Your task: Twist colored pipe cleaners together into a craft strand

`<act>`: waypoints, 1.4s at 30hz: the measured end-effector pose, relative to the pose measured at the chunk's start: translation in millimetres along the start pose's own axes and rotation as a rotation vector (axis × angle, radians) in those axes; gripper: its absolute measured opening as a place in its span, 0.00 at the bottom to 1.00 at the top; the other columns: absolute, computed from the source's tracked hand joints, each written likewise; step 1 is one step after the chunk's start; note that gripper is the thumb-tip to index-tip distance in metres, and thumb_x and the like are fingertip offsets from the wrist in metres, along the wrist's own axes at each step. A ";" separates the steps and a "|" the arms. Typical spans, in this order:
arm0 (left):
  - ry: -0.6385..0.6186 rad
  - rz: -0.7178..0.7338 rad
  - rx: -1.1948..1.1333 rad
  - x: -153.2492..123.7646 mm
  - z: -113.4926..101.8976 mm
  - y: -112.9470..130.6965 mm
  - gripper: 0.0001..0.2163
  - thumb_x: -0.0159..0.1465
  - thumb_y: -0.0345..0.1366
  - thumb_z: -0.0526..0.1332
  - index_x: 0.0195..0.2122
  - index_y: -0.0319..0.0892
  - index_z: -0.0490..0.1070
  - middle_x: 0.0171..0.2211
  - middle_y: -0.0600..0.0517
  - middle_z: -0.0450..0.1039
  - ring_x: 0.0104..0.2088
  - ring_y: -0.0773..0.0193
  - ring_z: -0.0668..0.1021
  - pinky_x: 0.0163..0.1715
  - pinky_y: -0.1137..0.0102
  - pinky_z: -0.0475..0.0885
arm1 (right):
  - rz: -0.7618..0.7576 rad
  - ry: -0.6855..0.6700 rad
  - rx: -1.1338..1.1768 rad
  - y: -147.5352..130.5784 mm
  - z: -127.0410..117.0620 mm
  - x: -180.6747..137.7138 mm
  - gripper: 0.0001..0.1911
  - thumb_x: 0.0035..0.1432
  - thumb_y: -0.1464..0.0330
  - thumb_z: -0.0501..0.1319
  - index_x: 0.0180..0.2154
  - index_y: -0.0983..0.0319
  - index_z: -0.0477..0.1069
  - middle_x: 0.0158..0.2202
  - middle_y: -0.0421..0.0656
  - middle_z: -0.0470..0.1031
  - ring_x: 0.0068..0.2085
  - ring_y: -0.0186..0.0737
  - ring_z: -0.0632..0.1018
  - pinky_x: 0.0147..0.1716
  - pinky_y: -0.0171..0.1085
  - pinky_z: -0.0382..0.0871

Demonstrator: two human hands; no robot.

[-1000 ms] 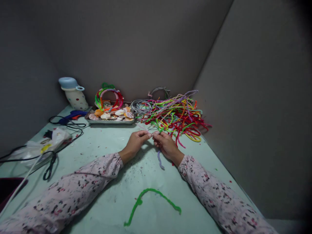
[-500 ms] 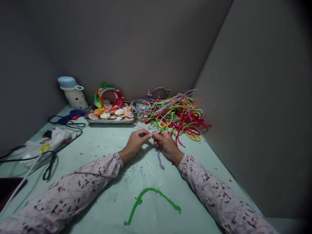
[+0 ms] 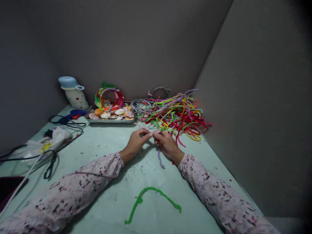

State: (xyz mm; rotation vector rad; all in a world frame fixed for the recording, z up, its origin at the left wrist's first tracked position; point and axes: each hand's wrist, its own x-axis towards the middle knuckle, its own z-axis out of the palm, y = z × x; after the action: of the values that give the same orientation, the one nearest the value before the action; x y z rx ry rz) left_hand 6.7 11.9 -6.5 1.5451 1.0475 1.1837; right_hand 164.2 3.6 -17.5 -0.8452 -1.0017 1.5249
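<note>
My left hand (image 3: 138,142) and my right hand (image 3: 167,144) meet above the middle of the table, thumbs and fingers pinched close together. Between them they hold a thin pale pink pipe cleaner (image 3: 143,128), whose end sticks out past my left fingers toward the tray. Part of it is hidden by the fingers. Below my right hand hangs or lies a lilac pipe cleaner (image 3: 160,160); I cannot tell whether it is joined to the pink one. Nearer to me, a bent green pipe cleaner (image 3: 152,188) lies flat on the table.
A metal tray (image 3: 110,121) of seashells bears several colourful wrapped rings (image 3: 119,97). To its right are coiled grey wire (image 3: 141,105) and a pile of pipe cleaners (image 3: 180,113). On the left are a bottle (image 3: 75,96), a plastic bag (image 3: 52,139), a blue tool (image 3: 73,114) and black cables (image 3: 50,167).
Both hands keep almost the same pinch on the pink pipe cleaner, with only a slight shift at the fingertips. The view has moved very slightly.
</note>
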 end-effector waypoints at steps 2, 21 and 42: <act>0.016 0.010 0.024 0.3 0.0 0.3 0.13 0.54 0.44 0.64 0.31 0.38 0.75 0.30 0.51 0.75 0.33 0.65 0.74 0.36 0.71 0.68 | 0.001 0.001 0.014 -0.1 0.0 0.0 0.14 0.45 0.62 0.70 0.31 0.62 0.70 0.26 0.35 0.69 0.24 0.28 0.68 0.23 0.31 0.59; -0.024 0.041 0.050 0.0 -0.1 0.8 0.11 0.57 0.42 0.63 0.33 0.38 0.74 0.31 0.51 0.75 0.34 0.65 0.74 0.38 0.71 0.69 | 0.018 -0.007 0.014 -0.3 0.0 0.2 0.13 0.47 0.61 0.69 0.31 0.62 0.70 0.26 0.36 0.70 0.24 0.28 0.69 0.23 0.30 0.59; 0.000 -0.008 0.077 -0.8 0.5 2.5 0.13 0.53 0.44 0.65 0.32 0.37 0.75 0.30 0.49 0.76 0.33 0.62 0.76 0.38 0.68 0.70 | 0.030 -0.042 0.024 -1.6 -0.2 -1.2 0.13 0.47 0.61 0.68 0.30 0.62 0.70 0.27 0.36 0.71 0.24 0.28 0.69 0.23 0.30 0.59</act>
State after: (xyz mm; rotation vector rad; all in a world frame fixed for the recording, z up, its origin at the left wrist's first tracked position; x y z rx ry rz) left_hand 7.4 10.4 -4.3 1.5989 1.1097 1.1490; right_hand 165.3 2.6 -16.2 -0.8174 -1.0027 1.5826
